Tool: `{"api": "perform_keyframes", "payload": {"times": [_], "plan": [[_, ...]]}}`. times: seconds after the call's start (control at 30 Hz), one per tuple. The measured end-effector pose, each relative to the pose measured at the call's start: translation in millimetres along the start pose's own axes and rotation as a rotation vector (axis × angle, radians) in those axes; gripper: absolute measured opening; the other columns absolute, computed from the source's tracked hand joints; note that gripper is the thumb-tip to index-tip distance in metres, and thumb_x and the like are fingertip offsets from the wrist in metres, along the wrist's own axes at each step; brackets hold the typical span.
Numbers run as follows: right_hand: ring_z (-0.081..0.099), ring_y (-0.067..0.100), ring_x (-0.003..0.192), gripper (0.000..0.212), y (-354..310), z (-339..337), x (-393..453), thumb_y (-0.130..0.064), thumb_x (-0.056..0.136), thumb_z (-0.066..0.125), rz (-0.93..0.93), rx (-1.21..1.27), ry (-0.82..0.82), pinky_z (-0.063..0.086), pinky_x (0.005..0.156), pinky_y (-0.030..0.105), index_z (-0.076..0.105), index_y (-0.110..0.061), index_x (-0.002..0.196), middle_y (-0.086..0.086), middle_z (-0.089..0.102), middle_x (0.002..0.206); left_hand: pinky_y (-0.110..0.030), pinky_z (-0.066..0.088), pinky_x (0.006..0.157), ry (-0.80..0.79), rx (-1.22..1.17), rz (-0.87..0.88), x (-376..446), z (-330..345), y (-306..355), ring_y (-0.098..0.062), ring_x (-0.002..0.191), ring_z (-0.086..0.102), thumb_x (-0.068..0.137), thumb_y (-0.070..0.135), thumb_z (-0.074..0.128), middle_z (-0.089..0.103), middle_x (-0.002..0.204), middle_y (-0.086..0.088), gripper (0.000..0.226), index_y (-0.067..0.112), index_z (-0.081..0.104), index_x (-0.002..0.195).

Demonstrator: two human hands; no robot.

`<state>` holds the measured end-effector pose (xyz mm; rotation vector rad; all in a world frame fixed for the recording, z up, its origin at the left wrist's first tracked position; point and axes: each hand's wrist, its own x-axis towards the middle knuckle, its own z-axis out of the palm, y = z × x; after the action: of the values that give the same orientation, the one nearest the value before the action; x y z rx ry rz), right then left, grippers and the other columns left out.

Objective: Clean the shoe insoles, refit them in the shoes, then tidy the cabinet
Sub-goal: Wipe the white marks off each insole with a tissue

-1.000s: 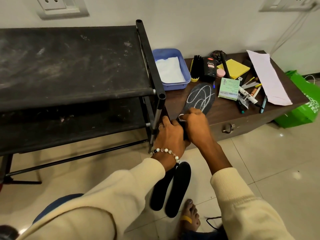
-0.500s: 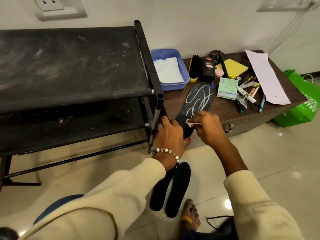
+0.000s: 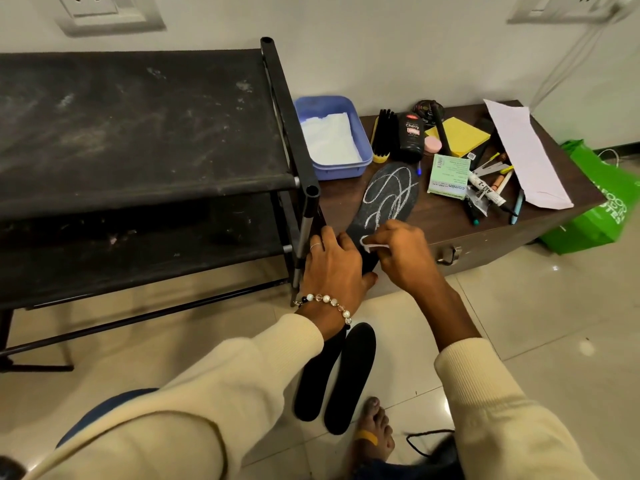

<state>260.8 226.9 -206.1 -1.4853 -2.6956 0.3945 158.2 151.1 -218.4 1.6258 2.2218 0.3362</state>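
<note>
- Pale glossy floor tiles [image 3: 540,327] and a white wall frame our spot, where we work at the near edge of a low dark brown wooden cabinet [image 3: 429,220].
- Our right hand [image 3: 403,256] has its fingers curled, pinching a small white wipe [image 3: 372,244] and pressing it onto the heel end of the insole.
- Our left hand [image 3: 332,268], wearing a ring and a beaded bracelet [image 3: 329,303], is clamped over the near end of the same insole, fingers bent across it and thumb tucked underneath, holding it steady against the cabinet edge.
- That black foam insole scribbled with white chalk loops [image 3: 388,195] lies on the cabinet top with its toe pointing away from us and its heel overhanging the front edge between our two hands.
- Two plain black insoles [image 3: 337,375] lie side by side on the floor just below our left wrist, near our bare foot [image 3: 375,431], which has a yellow plaster on it.
- Just beyond the chalked insole's toe stand a black shoe polish bottle labelled Cherry [image 3: 411,136] and a black shoe brush [image 3: 382,136].
- Left of those sits a blue plastic tub holding a white cloth [image 3: 360,133].
- Right of the insole lies a pale green box [image 3: 449,176], then scattered pens, yellow sticky notes [image 3: 460,135] and a long white envelope [image 3: 523,154].
- A black fabric-shelved shoe rack [image 3: 138,133] stands to our left, touching the cabinet side.
- A green carrier bag [image 3: 602,206] sits on the floor at the cabinet's far right.
</note>
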Motion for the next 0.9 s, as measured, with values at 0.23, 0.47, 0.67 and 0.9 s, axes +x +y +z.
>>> {"api": "perform_keyframes", "payload": {"times": [0.23,0.47,0.67,0.9], "plan": [[0.056,0.029,0.103,0.030,-11.4,0.9,-0.7,-0.002,0.086,0.056,0.081,-0.025,0.044,0.039,0.082,0.027,0.068,-0.007,0.113,0.014,0.058,0.113,-0.040,0.040,0.103,-0.024,-0.030,-0.017,0.1,-2.2,0.1,-0.036,0.129,0.031,0.082,0.049,0.067,0.026,0.143,-0.019,0.080,0.003,0.036,0.139],[0.058,0.032,0.101,0.030,-1.2,-8.4,-5.1,0.001,0.082,0.060,-0.022,0.052,0.007,0.040,0.084,0.028,0.072,-0.009,0.107,0.016,0.064,0.107,-0.039,0.040,0.102,-0.036,-0.047,-0.029,0.9,-4.6,0.6,-0.035,0.129,0.031,0.080,0.051,0.068,0.028,0.141,-0.018,0.079,0.004,0.039,0.136],[0.056,0.035,0.100,0.031,-14.8,5.0,4.6,-0.001,0.084,0.058,0.060,-0.012,0.066,0.040,0.080,0.033,0.069,-0.004,0.113,0.020,0.060,0.108,-0.039,0.039,0.102,-0.039,-0.049,-0.031,-0.1,-6.3,0.1,-0.036,0.129,0.031,0.081,0.049,0.068,0.027,0.142,-0.019,0.079,0.002,0.037,0.137],[0.055,0.032,0.100,0.030,-9.6,6.6,11.4,-0.002,0.085,0.056,0.088,-0.005,0.098,0.037,0.079,0.027,0.070,-0.007,0.111,0.018,0.060,0.109,-0.039,0.042,0.101,-0.045,-0.060,-0.035,-1.1,-5.7,-0.7,-0.035,0.128,0.033,0.078,0.050,0.071,0.031,0.140,-0.018,0.080,0.004,0.039,0.135]]}}
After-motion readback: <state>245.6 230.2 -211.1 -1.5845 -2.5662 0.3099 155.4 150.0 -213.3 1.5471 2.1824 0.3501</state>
